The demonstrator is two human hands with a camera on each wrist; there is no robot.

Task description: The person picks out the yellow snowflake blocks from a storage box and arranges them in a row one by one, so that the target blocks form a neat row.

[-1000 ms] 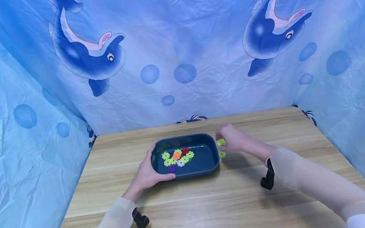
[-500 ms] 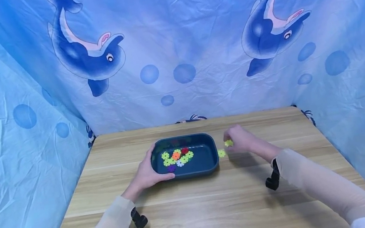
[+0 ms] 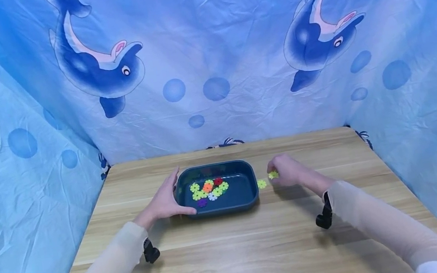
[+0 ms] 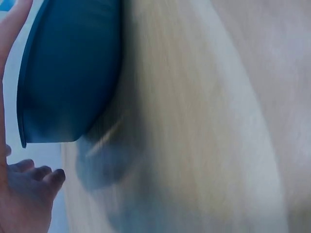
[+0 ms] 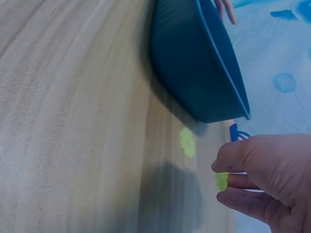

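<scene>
A dark blue-green rectangular tray sits on the table, holding several flower-shaped snowflake discs: yellow-green ones, an orange disc, a red disc, a white disc and a purple disc. My left hand is at the tray's left end, fingers spread and thumb by the near corner; the left wrist view shows a gap between its curved fingers and the tray wall. Right of the tray, my right hand pinches a yellow-green snowflake disc between thumb and fingers. Another yellow-green disc lies flat beside the tray.
The wooden table ends at a blue curtain printed with dolphins, which rises behind it and along both sides. Each wrist wears a black camera mount, one at the left wrist and one at the right.
My left hand has let go of the tray's left end and drawn slightly left. The right hand has moved right from the tray's edge, carrying a yellow-green disc, and sunk a little.
</scene>
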